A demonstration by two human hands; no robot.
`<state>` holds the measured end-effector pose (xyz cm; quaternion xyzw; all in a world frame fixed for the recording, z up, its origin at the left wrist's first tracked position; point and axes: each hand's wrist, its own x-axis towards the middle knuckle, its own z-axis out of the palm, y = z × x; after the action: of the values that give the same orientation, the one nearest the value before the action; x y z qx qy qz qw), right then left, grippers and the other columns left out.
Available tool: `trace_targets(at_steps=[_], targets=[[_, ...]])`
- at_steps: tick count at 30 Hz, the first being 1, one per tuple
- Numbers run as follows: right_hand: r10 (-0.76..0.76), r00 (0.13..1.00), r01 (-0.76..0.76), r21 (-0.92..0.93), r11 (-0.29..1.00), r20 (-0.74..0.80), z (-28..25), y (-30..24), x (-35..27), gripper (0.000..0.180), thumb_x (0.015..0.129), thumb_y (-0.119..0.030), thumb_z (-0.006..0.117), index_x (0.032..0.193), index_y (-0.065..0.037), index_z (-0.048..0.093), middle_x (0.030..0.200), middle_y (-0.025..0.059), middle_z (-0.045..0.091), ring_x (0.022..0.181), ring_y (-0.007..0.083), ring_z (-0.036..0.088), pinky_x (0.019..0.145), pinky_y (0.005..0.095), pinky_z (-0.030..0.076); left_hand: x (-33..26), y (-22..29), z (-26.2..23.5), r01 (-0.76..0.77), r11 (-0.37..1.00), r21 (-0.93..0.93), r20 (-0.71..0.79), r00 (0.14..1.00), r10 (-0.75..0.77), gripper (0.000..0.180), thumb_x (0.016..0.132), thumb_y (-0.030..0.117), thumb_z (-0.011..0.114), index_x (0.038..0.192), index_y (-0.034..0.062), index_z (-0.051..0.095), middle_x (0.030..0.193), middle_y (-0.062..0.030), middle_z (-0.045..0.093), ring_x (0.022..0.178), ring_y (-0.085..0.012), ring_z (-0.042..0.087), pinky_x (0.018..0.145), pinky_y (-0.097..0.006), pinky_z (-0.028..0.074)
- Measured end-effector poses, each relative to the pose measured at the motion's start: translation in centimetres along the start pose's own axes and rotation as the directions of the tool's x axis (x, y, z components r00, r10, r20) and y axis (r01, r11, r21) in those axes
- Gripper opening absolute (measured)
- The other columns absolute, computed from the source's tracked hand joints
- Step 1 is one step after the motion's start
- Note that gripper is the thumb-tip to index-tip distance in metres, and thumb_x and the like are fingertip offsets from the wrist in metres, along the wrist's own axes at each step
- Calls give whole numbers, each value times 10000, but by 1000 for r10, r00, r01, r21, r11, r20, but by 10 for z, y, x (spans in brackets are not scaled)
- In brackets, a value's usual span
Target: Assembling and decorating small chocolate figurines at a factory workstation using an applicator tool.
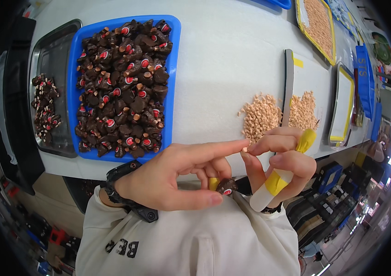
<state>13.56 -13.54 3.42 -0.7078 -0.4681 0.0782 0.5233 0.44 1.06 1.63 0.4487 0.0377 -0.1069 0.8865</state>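
My left hand is closed at chest height. Its thumb and bent fingers grip a small dark brown molded figure with a red and white mark, while the index finger reaches across to my right fingertips. My right hand pinches a tiny tan piece between thumb and fingertip. Through its other fingers runs a white stick-like tool with yellow wrapping and a thin dark tip. Just beyond that hand lies a heap of tan pieces on the white table.
At left, a blue tray holds many brown figures, beside a metal tray with speckled ones. A long metal strip separates the heap from more tan pieces. Yellow-edged trays and a blue bin stand at right.
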Motion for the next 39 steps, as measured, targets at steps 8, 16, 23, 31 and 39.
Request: trace_targets(at_steps=[8, 16, 23, 31, 39], targets=[[20, 1000, -19, 40, 999, -23, 6, 6, -1, 312, 585, 83, 724, 782, -92, 556, 749, 71, 624, 684, 223, 516, 603, 319, 414, 3, -5, 3, -42, 999, 0, -17, 999, 42, 702, 792, 32, 636, 1390, -3, 270, 950, -104, 577, 815, -116, 554, 682, -224, 464], [-20, 1000, 19, -55, 998, -8, -2, 19, -5, 318, 606, 92, 709, 834, -63, 549, 744, 85, 622, 667, 228, 543, 579, 309, 432, 8, -7, 5, 91, 994, -62, 4, 996, -91, 803, 788, -31, 623, 1429, 21, 141, 1005, -109, 564, 877, -115, 559, 733, -222, 449], [-21, 1000, 19, -92, 996, -19, -6, 20, -9, 315, 599, 70, 710, 857, -41, 568, 766, 99, 632, 675, 232, 571, 598, 311, 444, 9, -5, 5, 115, 993, -32, 42, 993, -113, 820, 788, -32, 618, 1433, 24, 114, 968, -97, 567, 852, -106, 559, 740, -215, 442], [2, 1000, -1, -68, 998, 14, -6, 14, -8, 247, 583, 65, 708, 764, -39, 575, 796, 113, 643, 674, 248, 570, 614, 314, 447, 7, -4, 4, 80, 993, -88, 25, 997, -78, 806, 774, -35, 632, 1421, 2, 153, 970, -103, 569, 845, -106, 557, 735, -212, 446], [-88, 987, 108, 145, 984, -135, 2, 4, -3, 349, 565, 138, 693, 735, -83, 484, 811, 126, 647, 668, 223, 547, 595, 314, 435, 5, -8, 8, -212, 951, -226, -289, 947, 142, 606, 772, -35, 646, 1309, -28, 366, 995, -75, 548, 881, -115, 570, 774, -233, 467]])
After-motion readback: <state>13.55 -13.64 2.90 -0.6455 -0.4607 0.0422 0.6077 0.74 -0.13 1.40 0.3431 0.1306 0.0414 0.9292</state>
